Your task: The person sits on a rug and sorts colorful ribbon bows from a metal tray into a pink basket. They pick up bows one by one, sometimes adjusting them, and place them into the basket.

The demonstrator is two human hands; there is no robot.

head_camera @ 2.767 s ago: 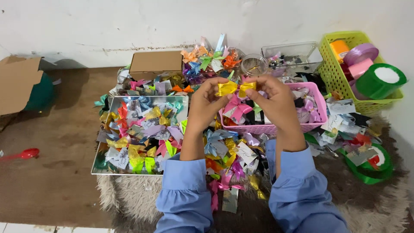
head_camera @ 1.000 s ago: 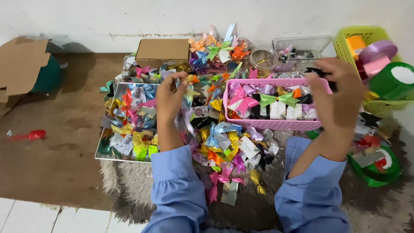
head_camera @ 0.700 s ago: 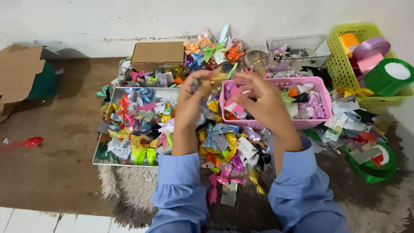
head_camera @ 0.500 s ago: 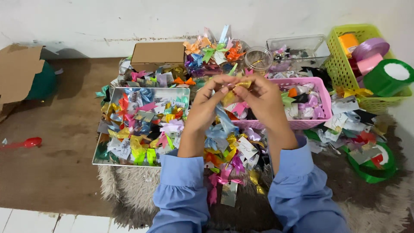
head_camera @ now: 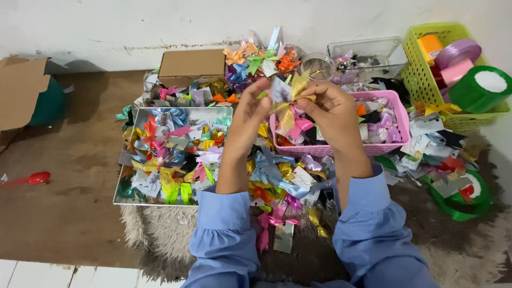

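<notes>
My left hand (head_camera: 249,118) and my right hand (head_camera: 332,113) are raised together over the heap of ribbon bows, both pinching a small gold ribbon bow (head_camera: 291,97) between the fingertips. A white backing paper sticks up at its left side. Just behind and below the hands stands a pink basket (head_camera: 396,118) filled with finished bows. Under my left forearm lies a flat white tray (head_camera: 124,175) heaped with bows of many colours. Both arms wear light blue sleeves.
A green basket (head_camera: 415,56) at the back right holds ribbon rolls, among them a big green one (head_camera: 478,88). A brown cardboard box (head_camera: 191,62), a clear plastic box (head_camera: 368,50) and a small jar (head_camera: 318,65) stand by the wall. Loose bows and a green ribbon roll (head_camera: 463,197) lie on the fur rug.
My hands were apart, the right one reaching out to the far right. They have come back together in the middle and now hold a gold bow up between them.
</notes>
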